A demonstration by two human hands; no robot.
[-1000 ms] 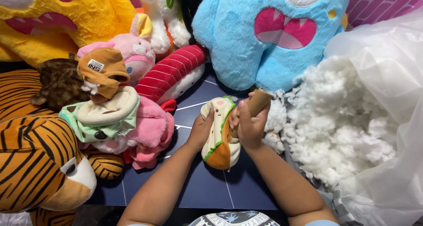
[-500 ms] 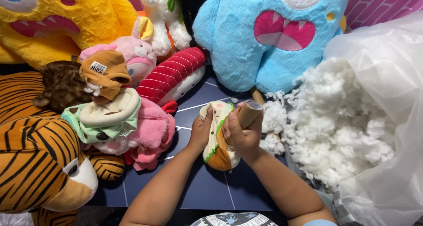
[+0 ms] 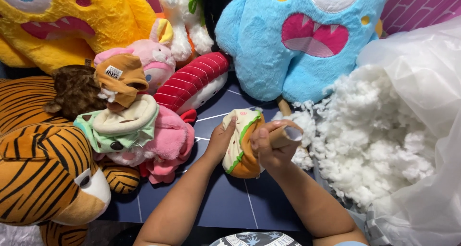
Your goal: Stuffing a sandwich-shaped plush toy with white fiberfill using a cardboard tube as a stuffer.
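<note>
Beside white stuffing (image 3: 379,145), both hands (left (image 3: 220,143), right (image 3: 269,147)) grip a sandwich plush (image 3: 241,145).

A small white label (image 3: 114,72) with dark print sits on the brown cap (image 3: 121,79), tilted, near the cap's top edge. Far to the right of the cap, a big clear plastic bag (image 3: 422,83) lies open, white stuffing (image 3: 379,140) spilling from it.

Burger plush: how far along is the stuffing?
Done: burger plush already looks partly plump. In hand: left hand steadies it while right hand pushes a cardboard tube against it. Left: a big heap of white stuffing sits loose in the clear bag; whether its seam is closed is hidden.
</note>
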